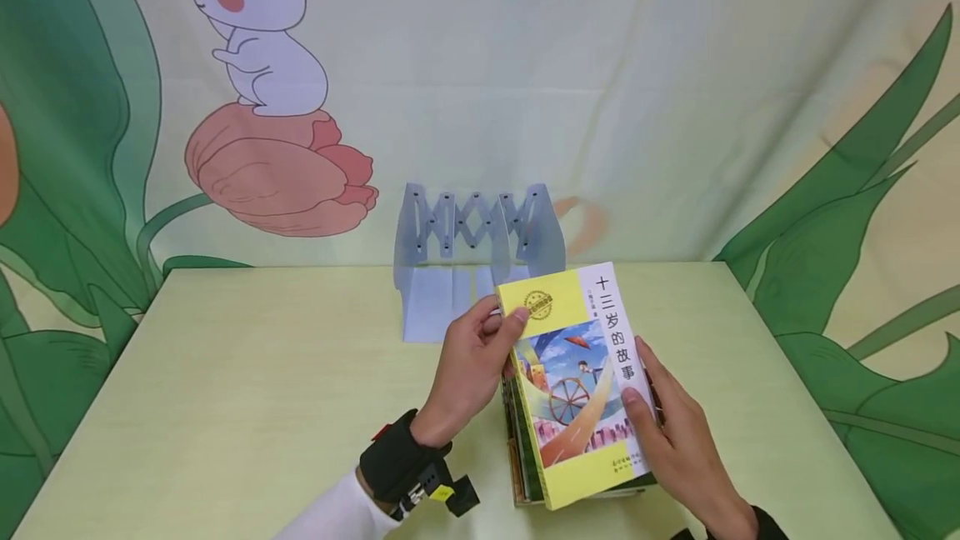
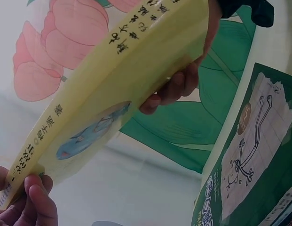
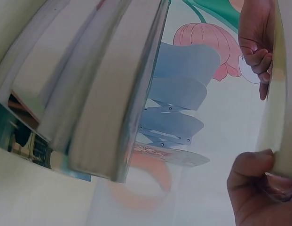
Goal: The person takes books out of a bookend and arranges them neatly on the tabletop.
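Both hands hold a yellow and white paperback book [image 1: 566,390], its illustrated cover facing up and its top tilted left. My left hand [image 1: 468,357] pinches the upper left edge, thumb on the cover. At the lower right edge, my right hand [image 1: 678,432] grips with the thumb on top and fingers beneath. Under the book lies a stack of books [image 1: 517,448], mostly hidden in the head view. Its top book has a green cover [image 2: 258,150] with a drawn figure, seen in the left wrist view. Page edges of the stack [image 3: 113,94] show in the right wrist view.
A blue-grey expandable bookend rack [image 1: 408,240] with upright dividers stands at the table's back, beyond the held book. Behind it hangs a printed cloth backdrop [image 1: 480,107]. The pale table [image 1: 262,407] extends left and right of the stack.
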Action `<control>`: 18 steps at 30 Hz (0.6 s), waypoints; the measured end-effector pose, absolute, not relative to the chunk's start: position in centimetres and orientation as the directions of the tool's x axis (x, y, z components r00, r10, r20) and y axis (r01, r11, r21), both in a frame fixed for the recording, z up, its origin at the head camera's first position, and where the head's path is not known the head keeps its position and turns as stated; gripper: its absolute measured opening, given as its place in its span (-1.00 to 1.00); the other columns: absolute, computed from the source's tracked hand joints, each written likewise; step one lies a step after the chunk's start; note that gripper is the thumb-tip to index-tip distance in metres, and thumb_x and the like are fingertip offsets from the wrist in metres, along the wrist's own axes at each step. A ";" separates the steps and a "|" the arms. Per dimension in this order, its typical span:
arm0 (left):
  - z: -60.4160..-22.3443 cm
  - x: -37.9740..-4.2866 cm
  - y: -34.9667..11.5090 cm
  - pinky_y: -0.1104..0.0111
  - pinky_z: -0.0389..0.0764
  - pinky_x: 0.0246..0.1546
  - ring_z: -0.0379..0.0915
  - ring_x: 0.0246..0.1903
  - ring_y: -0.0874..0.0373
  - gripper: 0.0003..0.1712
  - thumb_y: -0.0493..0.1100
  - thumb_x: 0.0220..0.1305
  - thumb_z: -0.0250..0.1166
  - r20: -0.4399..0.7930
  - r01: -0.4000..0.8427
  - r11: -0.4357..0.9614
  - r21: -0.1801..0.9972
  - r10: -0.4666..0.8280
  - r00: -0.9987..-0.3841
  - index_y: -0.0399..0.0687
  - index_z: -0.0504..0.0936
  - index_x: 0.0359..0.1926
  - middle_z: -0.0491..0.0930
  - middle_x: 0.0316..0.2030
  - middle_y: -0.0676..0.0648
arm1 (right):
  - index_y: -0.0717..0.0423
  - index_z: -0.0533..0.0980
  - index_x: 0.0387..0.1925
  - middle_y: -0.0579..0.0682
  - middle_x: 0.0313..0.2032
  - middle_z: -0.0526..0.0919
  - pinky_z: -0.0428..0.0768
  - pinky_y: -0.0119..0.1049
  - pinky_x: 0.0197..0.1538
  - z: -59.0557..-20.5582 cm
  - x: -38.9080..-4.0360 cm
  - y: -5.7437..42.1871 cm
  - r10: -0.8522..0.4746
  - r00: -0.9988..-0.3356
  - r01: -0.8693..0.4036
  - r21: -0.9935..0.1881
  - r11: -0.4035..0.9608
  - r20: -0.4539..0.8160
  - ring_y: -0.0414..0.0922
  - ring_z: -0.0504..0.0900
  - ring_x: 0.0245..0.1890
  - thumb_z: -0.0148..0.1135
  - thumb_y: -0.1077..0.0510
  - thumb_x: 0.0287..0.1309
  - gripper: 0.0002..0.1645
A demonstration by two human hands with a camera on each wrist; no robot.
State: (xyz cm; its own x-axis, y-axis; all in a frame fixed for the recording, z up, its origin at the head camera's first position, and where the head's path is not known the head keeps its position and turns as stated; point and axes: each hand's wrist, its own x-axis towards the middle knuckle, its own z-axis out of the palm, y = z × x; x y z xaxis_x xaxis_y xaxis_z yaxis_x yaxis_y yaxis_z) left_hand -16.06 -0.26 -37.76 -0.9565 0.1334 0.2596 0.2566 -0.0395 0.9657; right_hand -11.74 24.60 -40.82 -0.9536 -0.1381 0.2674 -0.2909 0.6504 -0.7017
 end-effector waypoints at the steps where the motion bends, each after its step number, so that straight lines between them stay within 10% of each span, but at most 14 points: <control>1: -37.8 -16.1 -0.2 0.41 0.43 -0.52 0.32 -0.63 0.06 -0.60 0.01 0.45 0.13 0.258 0.255 -0.035 0.966 0.137 -0.956 0.10 0.48 0.24 0.44 -0.55 -0.16 | -0.32 -0.05 0.54 0.06 0.12 0.51 0.63 -0.39 -0.39 -40.9 -11.7 24.6 -0.127 -0.952 -0.292 -0.706 0.646 0.277 -0.26 0.59 -0.34 -0.07 -0.01 0.49 -0.29; 12: -37.5 -15.8 0.3 0.26 0.58 -0.29 0.46 -0.46 0.02 -0.67 0.05 0.47 0.09 0.276 0.281 -0.005 0.960 0.209 -0.938 -0.02 0.52 0.08 0.47 -0.46 -0.15 | -0.24 0.01 0.53 0.14 0.09 0.55 0.60 -0.39 -0.46 -41.0 -11.4 24.9 -0.042 -0.892 -0.390 -0.717 0.578 0.451 -0.32 0.58 -0.45 -0.17 0.22 0.51 -0.32; 18: -37.2 -14.9 0.7 0.24 0.66 -0.29 0.58 -0.41 0.06 -0.51 -0.04 0.46 0.12 0.211 0.224 0.021 0.974 0.261 -0.942 0.13 0.36 0.36 0.67 -0.18 -0.15 | -0.20 0.04 0.53 0.12 0.08 0.56 0.59 -0.46 -0.46 -41.2 -11.5 25.0 -0.006 -0.862 -0.414 -0.697 0.585 0.507 -0.37 0.57 -0.44 -0.16 0.28 0.49 -0.31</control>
State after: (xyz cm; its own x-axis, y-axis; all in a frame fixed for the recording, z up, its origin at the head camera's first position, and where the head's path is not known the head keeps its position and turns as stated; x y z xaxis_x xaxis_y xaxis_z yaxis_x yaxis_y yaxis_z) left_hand -14.93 0.65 -37.16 -0.9420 0.2614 0.2107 0.2238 0.0213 0.9744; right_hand -11.47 25.05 -41.20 -0.8619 -0.0056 0.5071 -0.4140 0.5853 -0.6971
